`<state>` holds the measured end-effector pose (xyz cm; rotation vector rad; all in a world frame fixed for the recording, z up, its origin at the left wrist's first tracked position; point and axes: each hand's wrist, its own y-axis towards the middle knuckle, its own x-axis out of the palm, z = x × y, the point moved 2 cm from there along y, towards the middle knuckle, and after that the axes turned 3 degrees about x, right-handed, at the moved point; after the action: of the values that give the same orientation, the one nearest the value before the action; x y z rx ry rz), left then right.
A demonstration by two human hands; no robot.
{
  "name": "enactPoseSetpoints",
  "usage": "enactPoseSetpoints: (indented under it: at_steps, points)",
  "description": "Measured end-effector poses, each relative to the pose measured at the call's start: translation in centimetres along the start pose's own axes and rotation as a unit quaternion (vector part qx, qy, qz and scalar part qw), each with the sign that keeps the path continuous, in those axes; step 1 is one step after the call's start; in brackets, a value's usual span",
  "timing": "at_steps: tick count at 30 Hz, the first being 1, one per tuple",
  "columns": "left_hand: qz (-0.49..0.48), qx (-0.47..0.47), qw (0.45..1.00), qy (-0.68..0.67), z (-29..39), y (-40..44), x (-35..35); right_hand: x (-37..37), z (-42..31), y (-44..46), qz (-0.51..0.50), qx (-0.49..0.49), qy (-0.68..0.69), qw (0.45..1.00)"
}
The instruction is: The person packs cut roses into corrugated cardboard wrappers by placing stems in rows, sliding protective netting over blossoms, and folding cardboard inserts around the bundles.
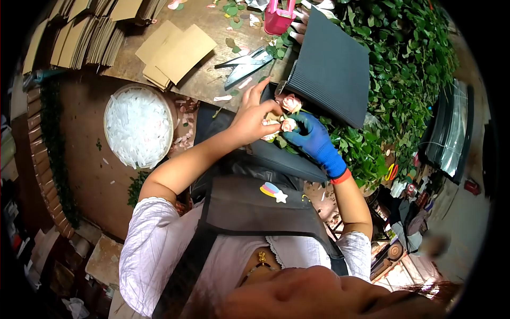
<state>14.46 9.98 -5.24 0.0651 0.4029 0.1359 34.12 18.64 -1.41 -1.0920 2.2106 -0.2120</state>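
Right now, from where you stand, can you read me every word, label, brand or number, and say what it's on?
None can be read.
Dark apron: a shooting-star print, no readable words.
Small round red-and-white mark in the clutter at right: too small and blurred.

Near centre, the roses [291,103] are pale pink and the glove [320,146] blue with an orange-red cuff [341,177], the leaves [404,48] at upper right green, the cards [186,53] at upper left tan, and the dark apron [234,212] bears a rainbow-tailed white star [280,198].
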Motion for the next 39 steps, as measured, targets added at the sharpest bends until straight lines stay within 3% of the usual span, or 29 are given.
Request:
enactPoseSetpoints:
  at_steps: [2,6,13,18,21,22,24,25,26,28,29,32,35,39]
  points:
    - [-0.005,-0.027,1.000,0.010,-0.5,-0.2,0.1,-0.2,0.3,0.0,-0.021,0.009,0.050,0.999]
    - [-0.018,-0.039,0.998,0.050,-0.3,-0.3,0.1,0.0,-0.6,0.3,-0.023,0.037,-0.041,0.998]
    - [-0.041,-0.065,0.996,0.049,-0.1,-0.1,0.1,1.0,0.7,0.3,0.046,-0.043,-0.099,0.993]
    - [-0.047,-0.067,0.996,0.047,-0.2,0.0,0.0,-4.0,-4.0,-2.3,-0.063,-0.104,-0.033,0.992]
    - [-0.048,-0.070,0.996,0.041,-0.3,0.1,0.0,-9.0,-8.2,-6.4,-0.023,-0.059,-0.125,0.990]
    - [-0.049,-0.073,0.995,0.039,-0.3,0.1,0.1,-10.3,-7.5,-7.6,-0.032,0.001,-0.165,0.986]
    - [-0.052,-0.078,0.995,0.034,-0.2,0.2,0.2,-11.3,-6.2,-9.1,-0.065,0.139,-0.434,0.888]
    - [-0.052,-0.083,0.995,0.031,-0.1,0.2,0.1,-10.7,-6.1,-9.2,-0.023,0.167,-0.532,0.830]
    - [-0.052,-0.088,0.994,0.029,0.0,0.2,0.0,-10.1,-6.4,-8.7,0.010,0.177,-0.557,0.812]
    - [-0.046,-0.081,0.995,0.033,-0.3,0.1,0.2,-8.3,-7.9,-8.1,-0.012,0.076,-0.494,0.866]
    - [-0.045,-0.075,0.995,0.042,-0.5,0.1,0.3,-6.9,-7.1,-7.4,-0.008,-0.056,-0.385,0.921]
    - [-0.032,-0.080,0.995,0.059,-1.1,-0.2,0.4,-3.0,-5.9,-3.2,-0.018,-0.044,-0.374,0.926]
    - [-0.026,-0.090,0.993,0.076,-0.6,0.1,0.2,-1.6,-3.2,-0.4,0.065,-0.020,-0.431,0.900]
    - [-0.016,-0.085,0.995,0.058,-0.7,0.1,0.3,-1.0,-2.3,1.1,0.077,-0.036,-0.431,0.899]
